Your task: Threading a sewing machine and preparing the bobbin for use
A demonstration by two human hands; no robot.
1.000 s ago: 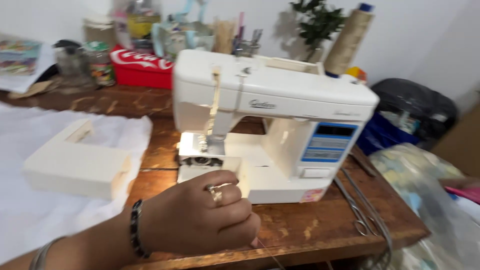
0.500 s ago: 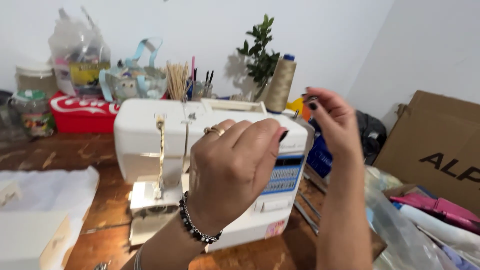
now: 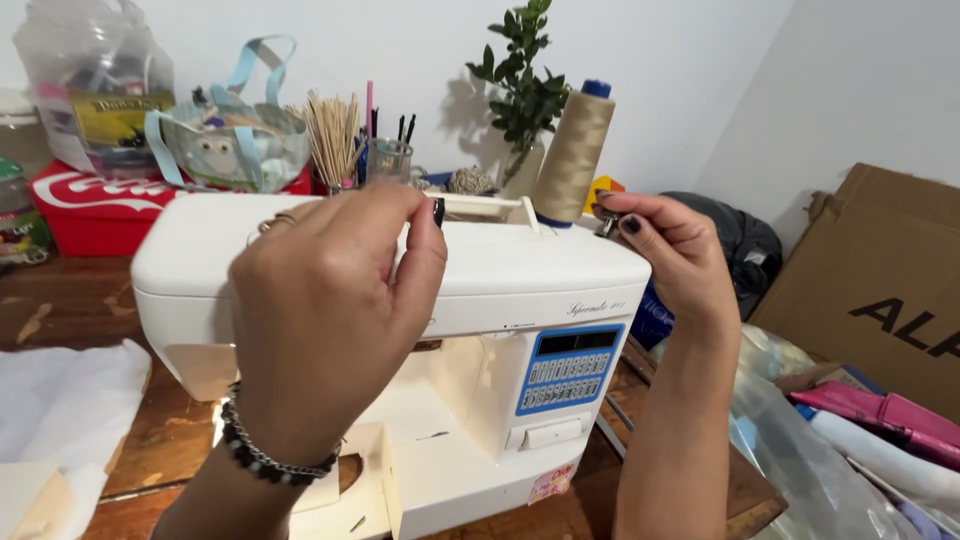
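Observation:
A white sewing machine (image 3: 500, 290) with a blue button panel (image 3: 568, 368) stands on a wooden table (image 3: 170, 440). My left hand (image 3: 325, 300), with a ring and a beaded bracelet, is raised in front of the machine's top, thumb and fingertips pinched together; I see nothing between them. My right hand (image 3: 672, 255) is over the machine's right end, its fingertips pinched on a small grey part (image 3: 606, 226) beside the base of a tall beige thread cone (image 3: 572, 152). No thread shows between the hands.
Behind the machine are a red tin (image 3: 90, 205), a clear bag with blue handles (image 3: 232, 140), a cup of wooden sticks (image 3: 332, 140), a glass (image 3: 388, 160) and a small plant (image 3: 525, 90). White fabric (image 3: 60, 420) lies left. A cardboard box (image 3: 880, 290) and plastic bags (image 3: 830, 460) crowd the right.
The view has risen from the needle area to the machine's top. My left hand lifted off the machine's bed, my right hand came into view, and both now pinch above the machine.

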